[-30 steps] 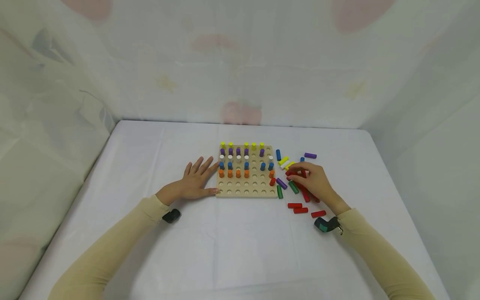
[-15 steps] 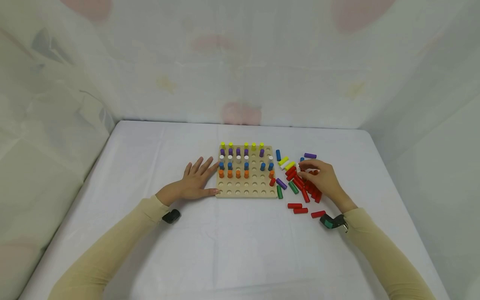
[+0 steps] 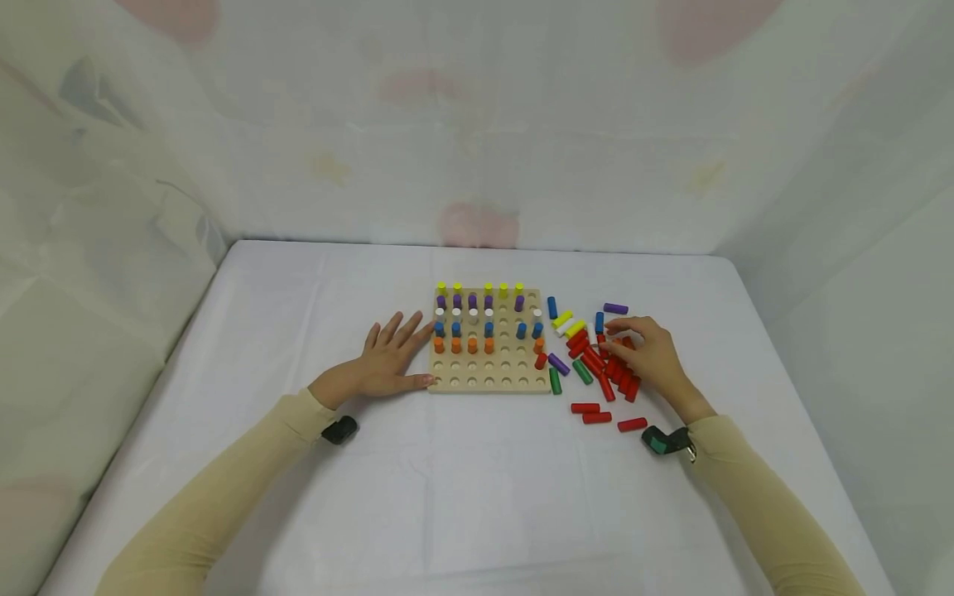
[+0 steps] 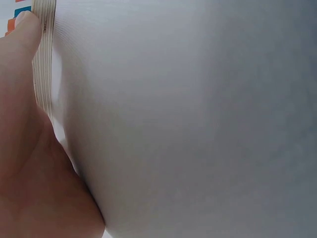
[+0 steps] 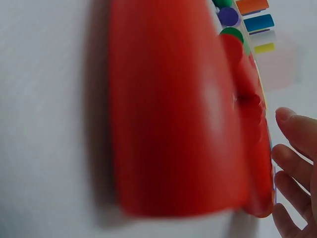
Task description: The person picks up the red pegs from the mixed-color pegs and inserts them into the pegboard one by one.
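A wooden pegboard (image 3: 489,374) with rows of coloured pegs lies mid-table in the head view. My left hand (image 3: 383,364) lies with spread fingers at its left side; the thumb (image 4: 27,29) touches the board's edge in the left wrist view. My right hand (image 3: 647,354) is over the right side of a pile of loose red pegs (image 3: 594,361). Its thumb and fingers (image 5: 292,159) stand apart with no peg seen between them. A blue peg (image 3: 599,322) and a white peg (image 3: 592,334) lie near its fingertips. Part of the pile is hidden under this hand.
Between board and pile lie a purple peg (image 3: 558,364), green pegs (image 3: 582,372) and yellow pegs (image 3: 575,329). Several red pegs (image 3: 585,408) lie nearer the front. Another purple peg (image 3: 615,308) lies behind the pile. White cloth covers the table (image 3: 477,497).
My right hand has drawn back to the right across the pile, uncovering red pegs, the white peg and the blue peg. The left hand has stayed at the board.
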{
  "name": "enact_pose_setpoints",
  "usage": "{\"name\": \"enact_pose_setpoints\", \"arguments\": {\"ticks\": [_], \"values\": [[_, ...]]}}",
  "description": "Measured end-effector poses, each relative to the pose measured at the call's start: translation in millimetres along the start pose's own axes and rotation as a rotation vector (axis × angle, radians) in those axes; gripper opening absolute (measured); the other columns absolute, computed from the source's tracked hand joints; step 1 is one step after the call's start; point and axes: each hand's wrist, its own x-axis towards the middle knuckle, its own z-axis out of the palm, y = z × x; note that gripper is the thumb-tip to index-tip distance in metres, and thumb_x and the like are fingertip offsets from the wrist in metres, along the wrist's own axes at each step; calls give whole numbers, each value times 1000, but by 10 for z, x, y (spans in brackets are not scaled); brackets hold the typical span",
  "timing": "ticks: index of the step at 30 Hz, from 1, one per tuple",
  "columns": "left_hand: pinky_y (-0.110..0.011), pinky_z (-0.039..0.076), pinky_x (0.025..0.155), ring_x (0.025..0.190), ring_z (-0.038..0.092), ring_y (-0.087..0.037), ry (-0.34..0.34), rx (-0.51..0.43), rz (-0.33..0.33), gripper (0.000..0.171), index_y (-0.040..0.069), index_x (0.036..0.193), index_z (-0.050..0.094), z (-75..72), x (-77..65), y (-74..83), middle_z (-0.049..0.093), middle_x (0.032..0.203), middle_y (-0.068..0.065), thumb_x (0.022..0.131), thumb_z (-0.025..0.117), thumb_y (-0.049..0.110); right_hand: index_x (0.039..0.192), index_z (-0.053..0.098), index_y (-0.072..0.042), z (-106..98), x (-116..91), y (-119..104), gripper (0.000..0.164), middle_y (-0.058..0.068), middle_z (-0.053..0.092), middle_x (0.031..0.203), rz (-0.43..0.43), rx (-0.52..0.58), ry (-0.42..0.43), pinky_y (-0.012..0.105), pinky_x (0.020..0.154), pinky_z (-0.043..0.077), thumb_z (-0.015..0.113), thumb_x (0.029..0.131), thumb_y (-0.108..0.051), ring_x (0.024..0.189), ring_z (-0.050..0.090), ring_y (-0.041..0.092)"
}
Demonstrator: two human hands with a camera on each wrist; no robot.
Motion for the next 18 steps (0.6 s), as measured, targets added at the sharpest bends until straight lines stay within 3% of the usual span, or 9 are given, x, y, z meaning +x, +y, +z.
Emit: {"name": "enact_pose_setpoints", "arguments": {"ticks": [6,18], "values": [[-70,-7,117,153,-16,-42,5,2,2,96,26,161,-2,-1,-9,-2,-13,168,-9,92,51,67,120,68,-6,24,-9,54,36,15,69,114,-47,-29,-1,52,100,44,77,88,-19,111,54,30],[-71,-7,116,153,-17,-43,17,-6,15,96,26,161,-2,22,-7,-19,-12,168,-11,92,50,68,125,66,-8,11,-12,72,42,14,65,123,-11,-30,-87,54,102,44,76,88,-26,117,50,30]]}}
